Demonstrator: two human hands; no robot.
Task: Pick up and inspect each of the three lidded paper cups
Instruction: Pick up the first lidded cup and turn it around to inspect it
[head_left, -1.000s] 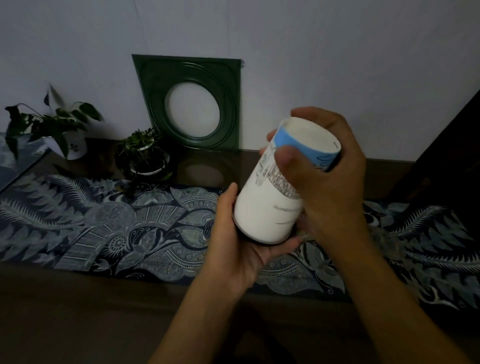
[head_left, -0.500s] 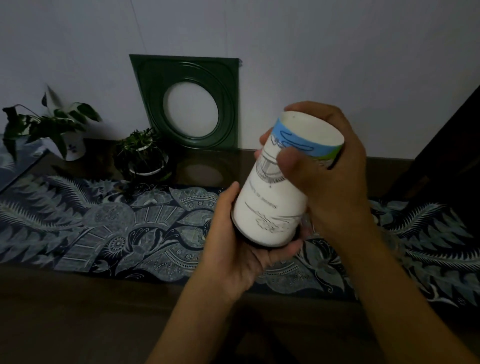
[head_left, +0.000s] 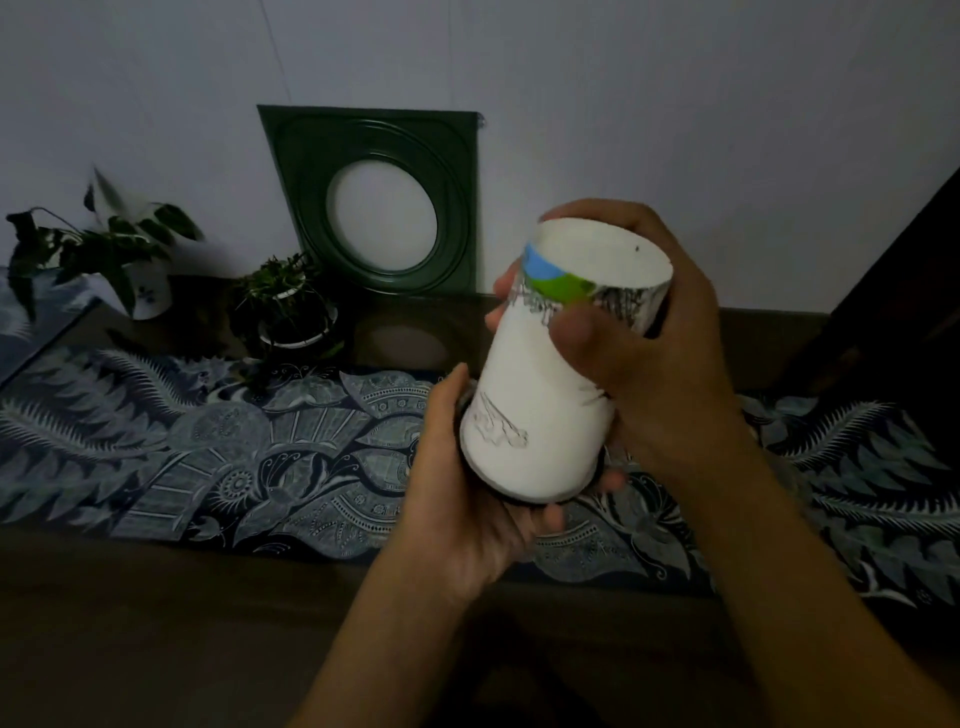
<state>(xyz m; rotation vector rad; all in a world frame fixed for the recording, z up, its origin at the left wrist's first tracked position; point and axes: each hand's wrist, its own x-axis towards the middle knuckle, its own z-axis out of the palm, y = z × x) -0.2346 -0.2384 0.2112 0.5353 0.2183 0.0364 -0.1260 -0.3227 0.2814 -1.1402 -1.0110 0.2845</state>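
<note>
From the head-worn camera, a person holds a white paper cup upside down and tilted in both bare hands above a dark table. Printing runs around the cup: a blue and green band with dark line drawing near the upturned base, and a sketch-like drawing near the lower end; no word or brand on it is sharp enough to read. The right hand wraps the upper part of the cup, fingers curled behind the base and thumb pressed across the front over the printed band. The left hand cradles the lower end from beneath, palm up, thumb lying along the cup's left side and fingertips showing under its rim, where a dark lid edge is just visible. Below the hands lies a blue patterned cloth runner. Beyond the grip to the left, a green square frame with a round opening leans on the wall, with a small potted plant and a larger leafy plant farther left.
</note>
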